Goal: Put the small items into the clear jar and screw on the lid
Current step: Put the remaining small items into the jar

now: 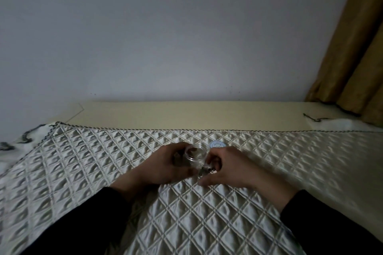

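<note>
A small clear jar (195, 153) stands open on the quilted cloth (207, 213), and my left hand (165, 168) is wrapped around its left side. Something dark shows inside the jar's bottom. My right hand (230, 166) is curled just right of the jar, its fingertips pinching at several small dark items (206, 171) that lie on the cloth below the jar. Whether an item is lifted is unclear. The round pale blue lid (216, 144) lies flat on the cloth behind the jar, to its right.
The cloth covers a surface against a white wall. A bare cream strip (186, 115) runs along the back edge. A mustard curtain (356, 47) hangs at the far right. Patterned fabric (18, 141) lies at the far left.
</note>
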The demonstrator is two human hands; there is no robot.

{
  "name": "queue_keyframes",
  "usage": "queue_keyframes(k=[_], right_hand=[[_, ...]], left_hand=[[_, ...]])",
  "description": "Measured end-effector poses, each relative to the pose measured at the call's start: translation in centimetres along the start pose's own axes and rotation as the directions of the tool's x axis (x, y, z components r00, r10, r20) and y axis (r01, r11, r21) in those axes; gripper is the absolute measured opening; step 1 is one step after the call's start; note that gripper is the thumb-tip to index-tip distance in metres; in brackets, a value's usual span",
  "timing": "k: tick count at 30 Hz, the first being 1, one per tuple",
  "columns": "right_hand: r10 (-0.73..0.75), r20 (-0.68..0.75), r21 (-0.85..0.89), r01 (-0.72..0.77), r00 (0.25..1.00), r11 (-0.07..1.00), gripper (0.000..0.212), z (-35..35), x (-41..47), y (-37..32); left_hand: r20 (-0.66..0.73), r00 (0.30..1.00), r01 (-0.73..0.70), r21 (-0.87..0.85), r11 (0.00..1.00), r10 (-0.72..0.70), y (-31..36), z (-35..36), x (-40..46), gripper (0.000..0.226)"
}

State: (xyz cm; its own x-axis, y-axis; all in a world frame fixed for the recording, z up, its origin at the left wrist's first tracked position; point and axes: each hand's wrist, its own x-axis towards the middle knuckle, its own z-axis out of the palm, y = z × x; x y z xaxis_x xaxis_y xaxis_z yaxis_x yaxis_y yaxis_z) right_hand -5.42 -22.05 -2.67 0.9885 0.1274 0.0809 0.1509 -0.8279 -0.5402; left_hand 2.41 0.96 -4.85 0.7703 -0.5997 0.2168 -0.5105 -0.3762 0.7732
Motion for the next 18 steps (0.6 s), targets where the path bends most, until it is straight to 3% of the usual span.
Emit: queue_keyframes(k=[6,18], right_hand=[[-0.035,-0.072,-0.060,0.031,0.997,0.998,0.070,0.6,0.2,0.1],[-0.017,-0.072,0.082,0.023,0.997,0.996,0.038,1.0,0.9,1.5]], left_hand=[[-0.002,1.000,-0.001,-0.018,1.000,0.001,-0.1,0.1,-0.1,0.066],[0.000,1.000,0.006,-0.008,1.000,-0.006,-0.4,0.0,0.1,0.058]])
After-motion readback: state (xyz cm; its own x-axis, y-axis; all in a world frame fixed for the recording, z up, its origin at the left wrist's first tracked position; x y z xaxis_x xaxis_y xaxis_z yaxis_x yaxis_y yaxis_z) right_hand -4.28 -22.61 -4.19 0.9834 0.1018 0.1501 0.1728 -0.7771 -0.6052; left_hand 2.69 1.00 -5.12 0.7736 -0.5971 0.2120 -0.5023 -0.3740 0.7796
